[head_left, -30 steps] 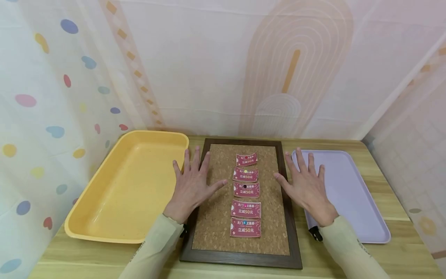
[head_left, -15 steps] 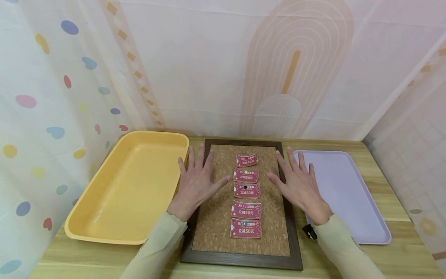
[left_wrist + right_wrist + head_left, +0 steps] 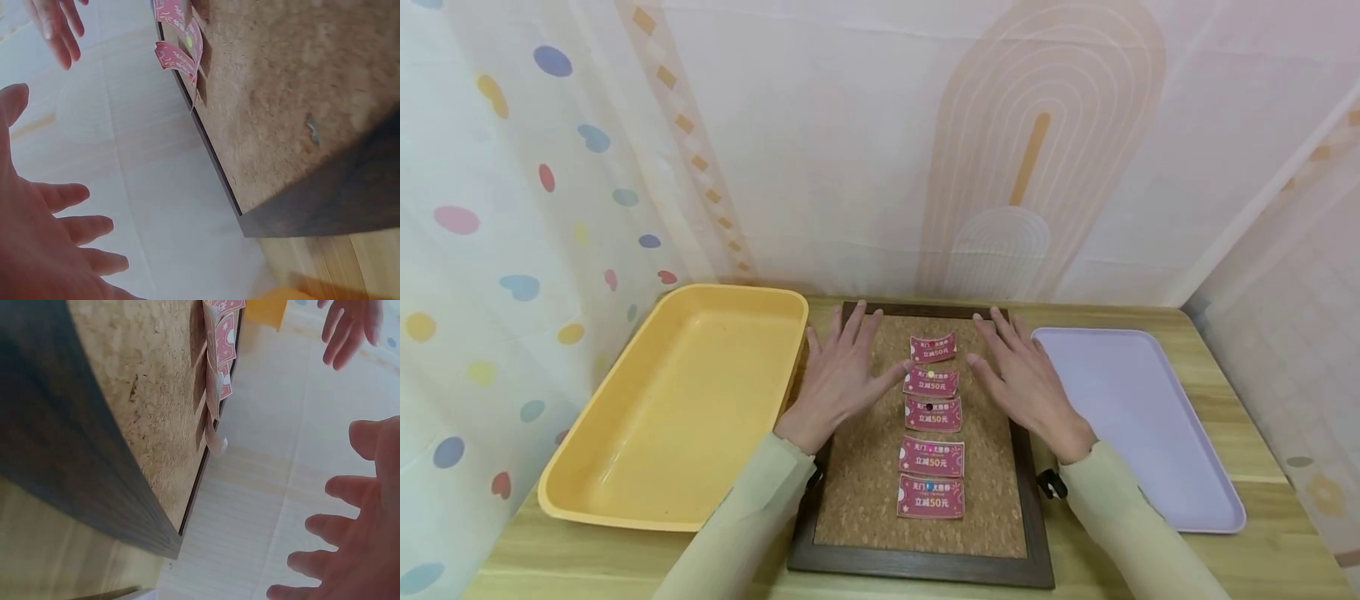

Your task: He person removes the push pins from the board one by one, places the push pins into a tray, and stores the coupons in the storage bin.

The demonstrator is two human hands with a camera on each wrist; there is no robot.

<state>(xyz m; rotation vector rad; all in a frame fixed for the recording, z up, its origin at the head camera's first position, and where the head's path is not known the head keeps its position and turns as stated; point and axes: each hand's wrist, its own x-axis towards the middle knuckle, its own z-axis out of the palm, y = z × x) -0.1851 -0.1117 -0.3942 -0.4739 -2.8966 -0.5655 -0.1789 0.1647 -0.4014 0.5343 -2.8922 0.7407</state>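
A corkboard in a dark brown frame lies on the table, its long side running away from me. Down its middle several dark pink paper coupons form a column, each with a small coloured pushpin near its upper part. My left hand hovers above the left side of the board, fingers spread and straight, holding nothing. Above the right side my right hand does the same, thumb towards the coupons. Both wrist views show space between the hands and the cork, with coupon edges curling up.
To the left stands a deep yellow tray, close beside the board. A shallow lilac tray lies on the right. The wooden table ends at a patterned curtain behind and at both sides.
Both hands have moved inward, towards each other, and slightly forward over the board. The coupons, board and trays stay where they were.
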